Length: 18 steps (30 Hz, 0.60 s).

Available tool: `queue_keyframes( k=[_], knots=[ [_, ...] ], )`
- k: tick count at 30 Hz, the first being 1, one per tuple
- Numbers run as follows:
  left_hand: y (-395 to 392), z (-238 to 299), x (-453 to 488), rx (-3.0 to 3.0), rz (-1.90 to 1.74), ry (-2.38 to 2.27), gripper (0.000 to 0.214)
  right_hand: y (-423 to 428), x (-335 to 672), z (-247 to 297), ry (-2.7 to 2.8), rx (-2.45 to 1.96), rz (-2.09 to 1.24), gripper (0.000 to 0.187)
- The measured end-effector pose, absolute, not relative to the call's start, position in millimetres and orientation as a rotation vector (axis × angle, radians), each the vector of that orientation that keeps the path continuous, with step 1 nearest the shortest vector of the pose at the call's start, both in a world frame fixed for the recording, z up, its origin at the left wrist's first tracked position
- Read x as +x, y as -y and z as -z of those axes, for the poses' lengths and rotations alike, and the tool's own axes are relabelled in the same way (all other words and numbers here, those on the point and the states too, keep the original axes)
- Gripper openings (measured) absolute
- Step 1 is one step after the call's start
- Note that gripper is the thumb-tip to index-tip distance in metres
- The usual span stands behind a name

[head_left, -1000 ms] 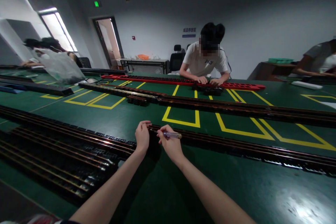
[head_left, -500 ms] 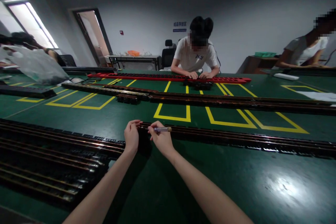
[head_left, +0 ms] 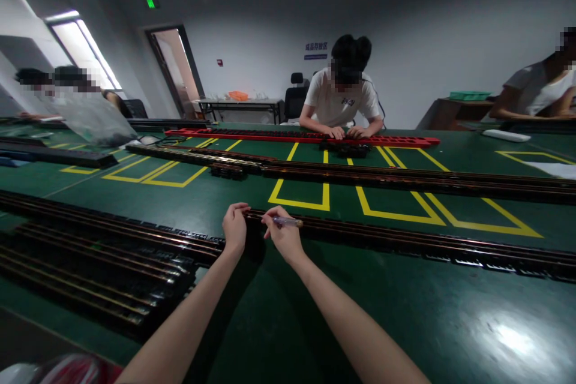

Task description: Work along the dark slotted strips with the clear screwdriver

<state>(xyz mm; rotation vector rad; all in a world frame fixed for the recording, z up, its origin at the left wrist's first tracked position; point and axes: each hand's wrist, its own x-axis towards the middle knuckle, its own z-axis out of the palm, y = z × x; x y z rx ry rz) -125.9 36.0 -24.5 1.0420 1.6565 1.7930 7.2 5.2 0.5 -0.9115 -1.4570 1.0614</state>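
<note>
A long black strip with copper-coloured lines [head_left: 387, 236] runs across the green table in front of me. My left hand [head_left: 235, 229] is closed on this strip, its fingers curled over the far edge. Just to the right, my right hand [head_left: 285, 240] pinches a slim pen-like tool [head_left: 286, 222] with a clear purplish barrel and a brownish end. The tool lies nearly level, and its working tip by the strip is hidden by my fingers. Several similar black strips [head_left: 103, 267] lie side by side at the left.
More dark strips [head_left: 405, 177] stretch across the middle of the table [head_left: 234, 192], which has yellow tape outlines. Across from me a person [head_left: 344, 96] works over a red rail [head_left: 400, 141]. A plastic bag [head_left: 92, 117] stands at the left, a white object [head_left: 506, 135] at the right.
My view has turned slightly left, so everything sits further right in the picture. Both hands keep their grip and place on the strip, with the pen-like tool held much the same way.
</note>
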Motion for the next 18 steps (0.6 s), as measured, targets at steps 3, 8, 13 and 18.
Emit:
queue_keyframes(
  k=[3,8,13,18],
  knots=[
    [-38.9,25.4,-126.0,1.054,-1.799,-1.650,0.021,-4.9,7.2,0.1,1.443,-0.907,-1.079,0.014],
    [-41.7,26.0,-128.5,1.092,-1.771,-1.662,0.022,-3.6,6.7,-0.5,1.467,-0.942,-1.072,0.015],
    [-44.8,27.4,-129.8,1.112,-1.783,-1.640,0.023,-4.5,6.5,1.7,1.575,-0.955,-0.980,0.015],
    [-45.2,27.3,-128.7,1.102,-1.782,-1.642,0.023,-4.8,6.8,2.5,1.620,-0.974,-0.949,0.014]
  ],
)
